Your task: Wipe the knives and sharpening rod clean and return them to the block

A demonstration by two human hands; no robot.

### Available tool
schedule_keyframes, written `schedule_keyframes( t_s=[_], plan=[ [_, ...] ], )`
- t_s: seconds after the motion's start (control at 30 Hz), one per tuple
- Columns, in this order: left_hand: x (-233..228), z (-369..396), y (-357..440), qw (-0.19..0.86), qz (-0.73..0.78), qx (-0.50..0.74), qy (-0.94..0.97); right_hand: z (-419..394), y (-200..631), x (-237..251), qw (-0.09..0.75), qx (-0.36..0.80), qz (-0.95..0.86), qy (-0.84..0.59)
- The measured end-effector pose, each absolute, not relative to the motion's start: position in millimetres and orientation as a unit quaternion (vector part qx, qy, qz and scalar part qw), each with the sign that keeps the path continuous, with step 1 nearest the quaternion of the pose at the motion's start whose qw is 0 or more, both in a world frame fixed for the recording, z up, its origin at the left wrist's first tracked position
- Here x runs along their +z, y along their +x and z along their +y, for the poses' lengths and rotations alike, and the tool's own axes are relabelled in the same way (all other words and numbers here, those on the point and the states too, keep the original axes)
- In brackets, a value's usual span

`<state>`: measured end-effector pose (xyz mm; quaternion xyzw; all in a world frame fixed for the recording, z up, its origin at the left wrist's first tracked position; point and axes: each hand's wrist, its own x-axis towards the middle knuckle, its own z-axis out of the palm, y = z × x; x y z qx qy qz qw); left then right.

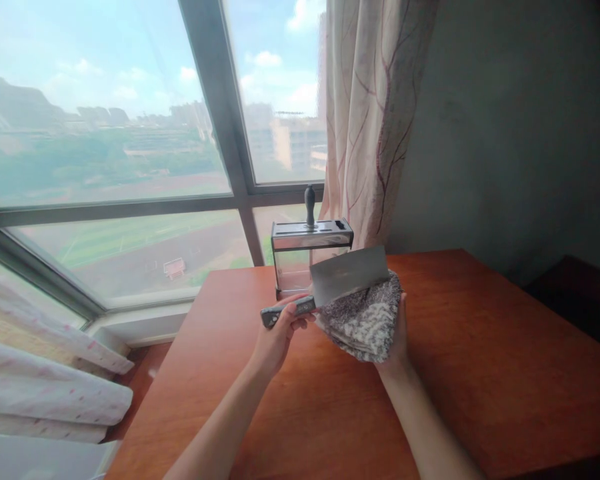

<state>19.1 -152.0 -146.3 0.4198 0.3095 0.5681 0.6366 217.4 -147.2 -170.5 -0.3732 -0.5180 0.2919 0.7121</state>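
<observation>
A cleaver with a broad steel blade and a dark handle is held up over the table. My left hand is closed round its handle, and the blade points right. Behind the blade's lower edge bunches a fluffy grey-and-white cloth, folded and resting in my right hand. Most of the right fingers are hidden behind the cloth. The cloth touches the blade near its lower edge. Beyond the cleaver stands a knife block with a metal-rimmed top and clear sides, one dark knife handle sticking up from it.
The reddish-brown wooden table stretches out under both arms. Large windows rise behind and to the left. A patterned curtain hangs behind the knife block, and another curtain lies at the lower left. A grey wall closes the right side.
</observation>
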Motion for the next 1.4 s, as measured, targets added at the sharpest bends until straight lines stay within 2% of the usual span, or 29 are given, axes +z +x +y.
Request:
schedule_keyframes(
  t_s=[0.13,0.3,0.4,0.6,0.8,1.13,1.4],
  plan=[
    [-146,-150,16,0.626,0.312,0.576,0.424,-153,219,-174,0.689,0.487,-0.430,-0.321],
    [-145,-151,14,0.640,0.287,0.588,0.402,-158,221,-178,0.691,0.602,-0.247,-0.316],
    [-147,-152,17,0.652,0.271,0.596,0.382,-161,221,-181,0.705,0.613,-0.190,-0.303],
    [-159,-157,34,0.674,0.282,0.568,0.379,-168,217,-173,0.683,0.653,-0.213,-0.248],
    [-160,-154,33,0.668,0.294,0.584,0.355,-172,218,-155,0.706,0.677,-0.123,-0.169],
    [-160,-155,30,0.684,0.289,0.585,0.324,-165,235,-174,0.711,0.669,-0.108,-0.191],
    [-163,-161,37,0.670,0.289,0.572,0.375,-168,210,-173,0.709,0.671,-0.131,-0.173]
  ],
)
